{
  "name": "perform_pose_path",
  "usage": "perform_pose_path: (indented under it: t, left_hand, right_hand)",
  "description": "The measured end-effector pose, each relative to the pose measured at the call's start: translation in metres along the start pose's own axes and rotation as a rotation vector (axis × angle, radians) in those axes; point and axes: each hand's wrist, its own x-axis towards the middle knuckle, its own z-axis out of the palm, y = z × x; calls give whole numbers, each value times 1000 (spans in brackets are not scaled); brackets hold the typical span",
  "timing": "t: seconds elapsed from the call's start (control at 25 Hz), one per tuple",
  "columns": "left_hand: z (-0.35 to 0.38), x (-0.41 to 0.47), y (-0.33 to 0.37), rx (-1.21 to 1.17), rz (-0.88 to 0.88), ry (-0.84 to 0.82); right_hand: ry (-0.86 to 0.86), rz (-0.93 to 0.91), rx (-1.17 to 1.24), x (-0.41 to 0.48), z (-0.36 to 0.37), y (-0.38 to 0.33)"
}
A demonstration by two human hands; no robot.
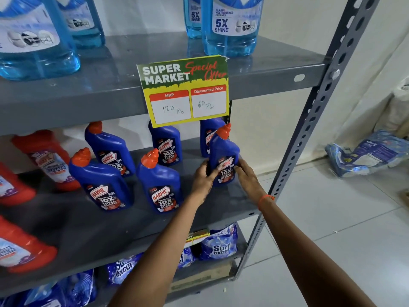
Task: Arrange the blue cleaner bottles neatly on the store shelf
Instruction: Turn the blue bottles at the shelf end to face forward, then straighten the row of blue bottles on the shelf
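Both hands — left hand [204,176], right hand [247,177] — clamp the rightmost Harpic bottle [223,156] upright on the middle shelf [221,209], mid-placement; next, probably, squaring it with the front-row bottles [159,185].

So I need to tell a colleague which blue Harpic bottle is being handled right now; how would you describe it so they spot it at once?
Find the yellow special-offer price sign hanging from the grey shelf edge. On the shelf below it, go to the right end. The bottle there is the only one gripped, with the left hand and right hand on either side of its label.
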Motion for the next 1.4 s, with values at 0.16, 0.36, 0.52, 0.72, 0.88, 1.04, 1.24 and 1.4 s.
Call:
perform_pose_path:
  t: [0.16, 0.36, 0.52, 0.72, 0.88, 1.04, 1.24, 1.4]
  left_hand:
    - [3, -7, 7, 91, 18, 27]
    - [15, -31, -5, 126, 16, 44]
    - [27, -54, -11, 117, 75, 80]
    - [37, -75, -7, 167, 91, 80]
    - [39, -83, -1, 152, 49, 34]
    - [39, -87, 6, 152, 19, 16]
    - [41, -90, 8, 169, 38, 43]
    - [41, -88, 7, 156, 51, 52]
  right_hand:
    - [-55, -10, -100, -4, -6, 0]
    - [30, 2, -121, -35, -11, 5]
    - [82, -6, -83, -61, -14, 8]
    - [86, -41, -55, -81, -22, 12]
    - [66, -14, -60, -92, -27, 8]
    - [102, 19, -26, -94, -24, 8]
    - [143, 64, 30, -93, -17, 7]
    - [168, 76, 35, -92, -13, 6]
